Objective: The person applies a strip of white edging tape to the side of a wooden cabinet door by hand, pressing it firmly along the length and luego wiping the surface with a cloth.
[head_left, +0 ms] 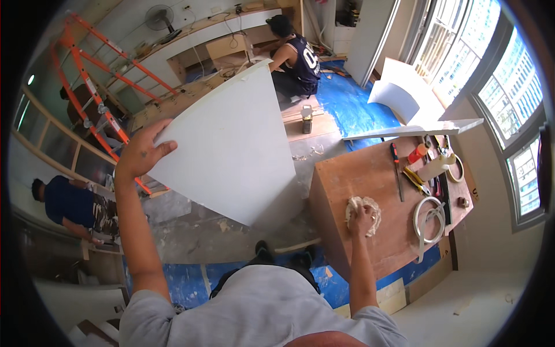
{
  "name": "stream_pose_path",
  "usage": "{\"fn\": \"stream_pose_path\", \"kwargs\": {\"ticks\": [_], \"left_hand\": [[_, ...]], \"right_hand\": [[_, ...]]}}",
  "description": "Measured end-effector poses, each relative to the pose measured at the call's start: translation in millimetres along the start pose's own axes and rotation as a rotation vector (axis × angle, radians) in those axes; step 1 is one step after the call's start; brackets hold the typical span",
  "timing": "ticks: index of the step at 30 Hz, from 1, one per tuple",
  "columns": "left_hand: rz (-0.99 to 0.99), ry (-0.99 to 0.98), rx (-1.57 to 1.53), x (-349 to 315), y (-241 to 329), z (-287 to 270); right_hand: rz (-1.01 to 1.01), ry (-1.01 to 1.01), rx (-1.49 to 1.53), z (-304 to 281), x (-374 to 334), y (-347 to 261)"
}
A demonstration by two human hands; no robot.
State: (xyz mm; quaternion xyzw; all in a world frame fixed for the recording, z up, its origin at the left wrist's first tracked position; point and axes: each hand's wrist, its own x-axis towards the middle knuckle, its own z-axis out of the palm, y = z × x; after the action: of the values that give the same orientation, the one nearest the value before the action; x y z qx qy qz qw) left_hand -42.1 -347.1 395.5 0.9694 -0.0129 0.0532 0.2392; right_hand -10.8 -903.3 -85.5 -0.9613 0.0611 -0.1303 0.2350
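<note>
A large white panel (234,136) stands tilted in front of me. My left hand (145,149) grips its left edge, thumb on the near face. To the right, my right hand (363,221) is closed on a bunched cream rag (374,209), which rests on top of a brown wooden box (341,179). Beyond the rag lie a screwdriver (396,165) with a red and black handle and yellow-handled pliers (415,178). A red bottle (417,153), a cream bottle (435,168) and a coil of white edging strip (415,222) are also on the box.
A person in a dark jersey (303,61) crouches beyond the panel. Another in a blue shirt (72,202) is at the far left. An orange stepladder (81,72) stands left of the panel. Blue sheeting (350,113) covers part of the floor. A white board (416,128) juts behind the box.
</note>
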Motion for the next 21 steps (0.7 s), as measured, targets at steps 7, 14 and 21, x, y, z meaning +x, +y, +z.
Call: {"fn": "stream_pose_path", "kwargs": {"ticks": [7, 14, 21], "left_hand": [[-0.049, 0.023, 0.065, 4.9, -1.6, 3.2], [-0.042, 0.043, 0.025, 5.4, -5.3, 7.2], [-0.081, 0.066, 0.091, -3.7, 18.2, 4.9]], "right_hand": [[-0.207, -0.163, 0.093, -5.1, -31.9, -19.7], [-0.180, -0.315, -0.019, -114.4, -206.2, 71.1], [0.100, -0.122, 0.197, -170.7, -207.7, 173.1]]}}
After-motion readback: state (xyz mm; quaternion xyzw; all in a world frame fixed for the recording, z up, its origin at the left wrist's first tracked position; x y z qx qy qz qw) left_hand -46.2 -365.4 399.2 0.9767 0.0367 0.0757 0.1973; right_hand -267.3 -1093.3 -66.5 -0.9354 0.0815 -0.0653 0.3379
